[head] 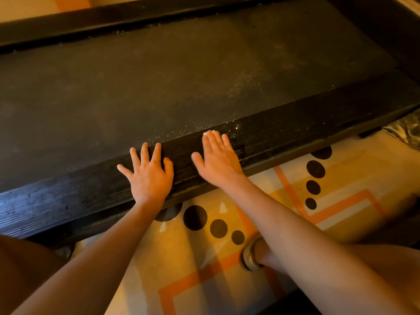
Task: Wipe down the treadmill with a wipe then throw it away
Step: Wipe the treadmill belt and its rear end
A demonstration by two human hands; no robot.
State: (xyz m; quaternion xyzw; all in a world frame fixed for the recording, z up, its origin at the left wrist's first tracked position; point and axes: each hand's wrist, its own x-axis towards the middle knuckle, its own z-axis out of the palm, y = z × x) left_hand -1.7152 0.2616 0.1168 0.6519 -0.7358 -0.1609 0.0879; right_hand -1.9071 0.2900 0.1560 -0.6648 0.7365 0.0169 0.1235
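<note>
Outstretched arms (91, 258), hands (151, 176) flat on treadmill (159, 76)

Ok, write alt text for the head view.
The left hand and right hand lie flat on the treadmill's near side rail, the right pressing a small white wipe that peeks out past its fingers. Pale dust speckles the dark belt beyond; a patterned rug lies below.

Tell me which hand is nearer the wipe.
Right. The right hand presses flat on the wipe, whose white edge peeks out at its fingertips. The left hand lies flat on the treadmill rail alongside, clear of it.
</note>
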